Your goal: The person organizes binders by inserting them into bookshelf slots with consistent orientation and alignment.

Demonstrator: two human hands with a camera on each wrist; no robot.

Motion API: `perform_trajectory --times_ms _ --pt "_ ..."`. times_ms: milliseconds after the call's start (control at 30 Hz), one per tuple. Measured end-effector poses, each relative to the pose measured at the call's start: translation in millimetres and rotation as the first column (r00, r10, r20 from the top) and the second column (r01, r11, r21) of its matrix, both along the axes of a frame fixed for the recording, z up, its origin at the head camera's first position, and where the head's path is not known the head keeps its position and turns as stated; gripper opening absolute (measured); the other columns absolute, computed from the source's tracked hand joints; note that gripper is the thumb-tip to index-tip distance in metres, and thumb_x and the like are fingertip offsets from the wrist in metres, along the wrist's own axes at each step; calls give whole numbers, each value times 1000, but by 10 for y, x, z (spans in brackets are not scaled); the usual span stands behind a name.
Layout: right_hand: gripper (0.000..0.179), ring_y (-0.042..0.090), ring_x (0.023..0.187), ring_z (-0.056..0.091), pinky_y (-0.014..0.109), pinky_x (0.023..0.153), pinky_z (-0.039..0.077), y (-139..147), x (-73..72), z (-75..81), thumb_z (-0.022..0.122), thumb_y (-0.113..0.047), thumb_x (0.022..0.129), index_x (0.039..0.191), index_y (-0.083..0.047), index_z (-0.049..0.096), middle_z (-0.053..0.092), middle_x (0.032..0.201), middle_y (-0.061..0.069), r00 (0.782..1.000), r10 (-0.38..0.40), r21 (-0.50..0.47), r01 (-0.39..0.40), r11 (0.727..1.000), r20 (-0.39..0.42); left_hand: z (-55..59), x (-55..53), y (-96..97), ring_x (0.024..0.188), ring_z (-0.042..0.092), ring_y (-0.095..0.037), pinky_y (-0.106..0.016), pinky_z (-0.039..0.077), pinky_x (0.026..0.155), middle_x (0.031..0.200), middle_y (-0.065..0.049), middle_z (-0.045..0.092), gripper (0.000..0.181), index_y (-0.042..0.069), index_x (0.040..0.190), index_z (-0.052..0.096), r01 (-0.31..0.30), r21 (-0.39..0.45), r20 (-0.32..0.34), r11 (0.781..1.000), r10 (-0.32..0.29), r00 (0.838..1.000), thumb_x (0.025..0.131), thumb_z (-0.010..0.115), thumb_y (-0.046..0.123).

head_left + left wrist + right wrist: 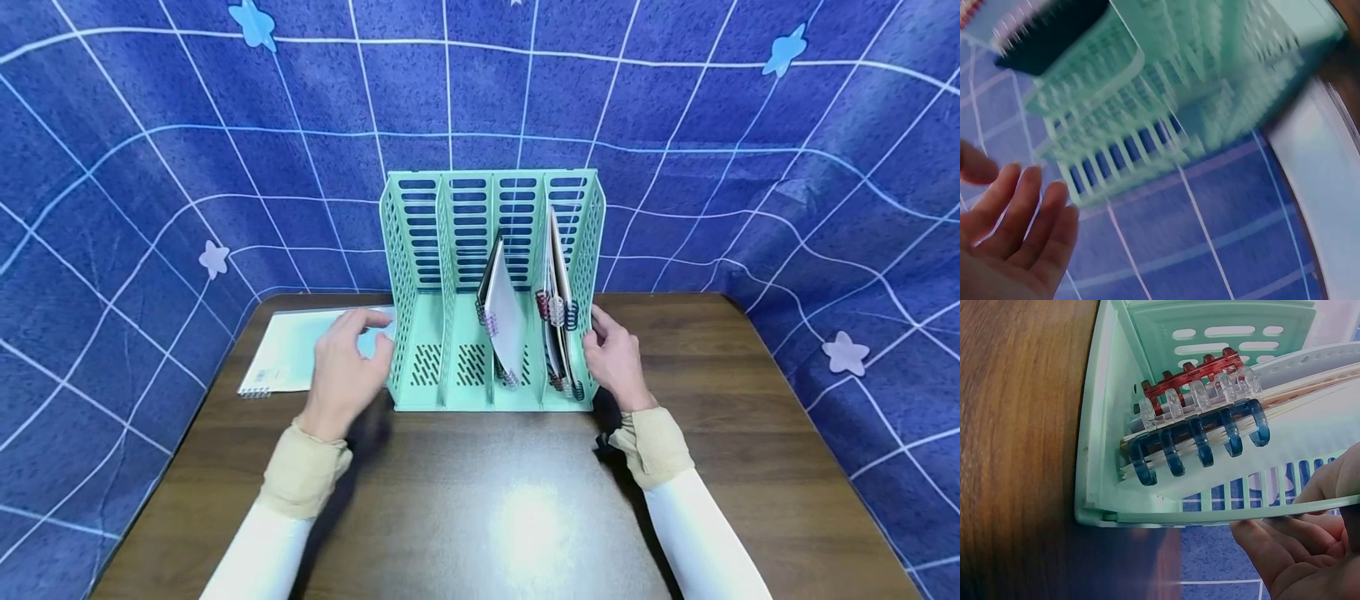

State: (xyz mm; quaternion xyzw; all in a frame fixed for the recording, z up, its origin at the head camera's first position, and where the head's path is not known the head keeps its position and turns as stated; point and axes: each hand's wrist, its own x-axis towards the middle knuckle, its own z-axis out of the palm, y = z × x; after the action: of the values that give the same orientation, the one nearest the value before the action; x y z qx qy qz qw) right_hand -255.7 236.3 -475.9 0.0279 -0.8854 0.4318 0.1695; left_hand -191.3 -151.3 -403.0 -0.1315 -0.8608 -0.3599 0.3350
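A mint-green file rack (pixel 468 408) with several upright compartments stands on the table. My right hand (pixel 617 357) pinches its right side wall, thumb inside and fingers outside in the right wrist view. My left hand (pixel 348 367) hovers by the rack's left wall, fingers loosely bent and holding nothing. Below it lies a flat ring notebook (pixel 281 350) with a pale blue cover, partly hidden by that hand. Leaning in the second compartment from the right are a lilac-ringed notebook (pixel 506 321) and a black-ringed one (pixel 487 275). Notebooks with red, clear and blue rings (pixel 1200 437) fill the rightmost compartment.
The brown wooden table (pixel 480 500) reaches forward and to both sides of the rack. Behind the rack hangs a blue cloth (pixel 487 100) with white grid lines and star shapes, also closing off both sides.
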Motion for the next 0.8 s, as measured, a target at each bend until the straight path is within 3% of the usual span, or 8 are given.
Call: perform_trajectory --times_ms 167,300,433,500,633,800 --pt "52 31 127 62 52 103 49 21 -5 29 53 -12 99 151 -11 54 69 133 12 1000 -4 3 4 1000 -2 -111 -129 -384 106 66 -33 -48 50 92 106 -12 72 21 6 102 74 -45 -102 71 994 52 996 86 60 5" --pt "52 31 128 61 52 102 49 31 -15 44 53 -13 99 151 -11 53 68 133 12 1000 -2 9 3 1000 -2 -284 -220 -660 108 63 -38 -54 49 93 110 -16 70 21 5 101 73 -31 -193 202 981 71 977 86 58 5" --pt "53 31 130 60 53 105 47 31 -11 53 52 -15 99 152 -12 52 68 134 11 1000 -4 15 3 1000 6 -483 -327 -910 122 58 -44 -60 44 103 128 -24 65 24 3 114 72 85 -288 380 954 33 924 91 68 10" --pt "53 32 129 60 53 105 47 29 -5 55 52 -15 99 152 -12 52 68 134 11 1000 -8 15 8 1000 14 -585 -380 -1002 133 50 -47 -61 37 111 141 -28 56 40 1 125 68 153 -314 464 937 11 886 91 78 19" --pt "52 32 128 61 53 104 47 24 6 44 54 -14 100 153 -12 51 67 135 11 1000 -5 11 5 1000 25 -715 -448 -1095 147 32 -52 -64 25 119 158 -32 38 80 1 143 57 250 -344 585 905 -2 811 80 90 37" --pt "52 32 129 60 54 103 47 14 22 19 53 -15 101 153 -14 51 67 136 11 999 -2 0 2 1000 40 -759 -511 -1158 147 24 -59 -71 22 115 159 -35 32 96 3 150 51 290 -381 646 878 28 763 74 92 45"
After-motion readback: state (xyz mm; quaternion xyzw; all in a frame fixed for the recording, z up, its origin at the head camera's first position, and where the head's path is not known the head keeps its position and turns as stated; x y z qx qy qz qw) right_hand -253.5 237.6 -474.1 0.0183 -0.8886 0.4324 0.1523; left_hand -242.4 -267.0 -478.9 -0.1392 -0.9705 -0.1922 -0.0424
